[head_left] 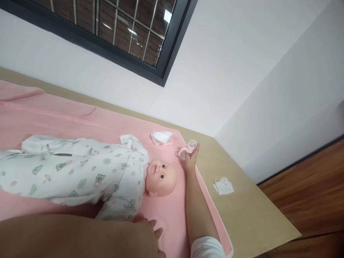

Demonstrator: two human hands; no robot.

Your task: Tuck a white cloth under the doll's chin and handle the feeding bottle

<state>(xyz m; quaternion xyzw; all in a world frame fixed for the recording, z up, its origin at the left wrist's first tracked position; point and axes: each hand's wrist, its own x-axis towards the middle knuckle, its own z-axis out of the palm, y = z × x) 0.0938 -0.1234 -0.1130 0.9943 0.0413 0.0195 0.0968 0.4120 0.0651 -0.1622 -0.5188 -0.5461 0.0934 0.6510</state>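
Observation:
A baby doll [161, 177] in a white, animal-print suit lies face up, its head toward the right. Beyond the doll's head, my right hand [191, 161] is closed around a small baby bottle [191, 144] with a clear cap and pink handles. My left hand [157, 233] is at the bottom, near the doll's shoulder. Only its fingers show, slightly apart over the pink mat [172, 211]; a large brown shape [80, 236] in the foreground hides the rest.
A clear plastic packet with white content [161, 137] lies on the mat near the wall. On the tan tabletop [249, 211] to the right is a folded white tissue [224, 186]. A dark-framed, barred window [161, 68] is set in the white wall; wooden panelling [311, 186] stands at right.

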